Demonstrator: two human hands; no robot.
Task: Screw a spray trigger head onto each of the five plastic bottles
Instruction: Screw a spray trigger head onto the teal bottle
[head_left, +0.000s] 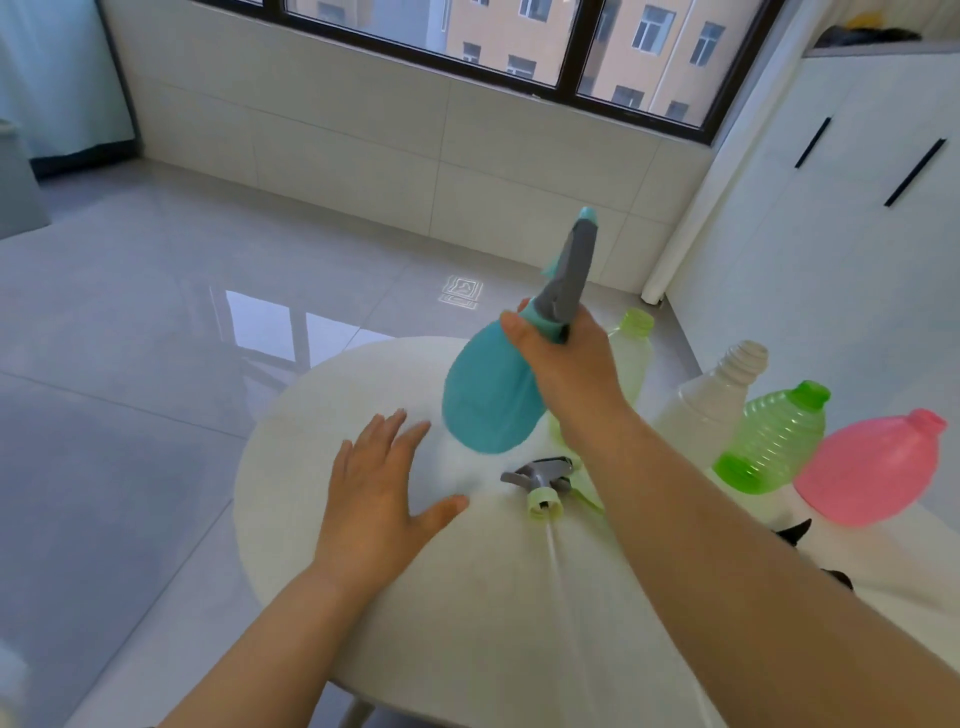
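Note:
My right hand (566, 374) grips the neck of a teal bottle (480, 400) that carries a grey spray trigger head (569, 270); the bottle hangs tilted above the white round table (322, 415). My left hand (379, 488) lies flat on the table with fingers spread, holding nothing. A loose grey and pale green trigger head (543, 480) with a long dip tube lies on the table just below the teal bottle. A pale green bottle (631, 358) stands behind my right hand. To the right are a white bottle (711, 400), a ribbed green bottle (774, 436) and a pink bottle (872, 467), all without heads.
A black object (795, 530) shows partly behind my right forearm, near the pink bottle. White cabinets (831, 218) stand to the right. Grey tiled floor (156, 312) surrounds the table, with a window wall beyond.

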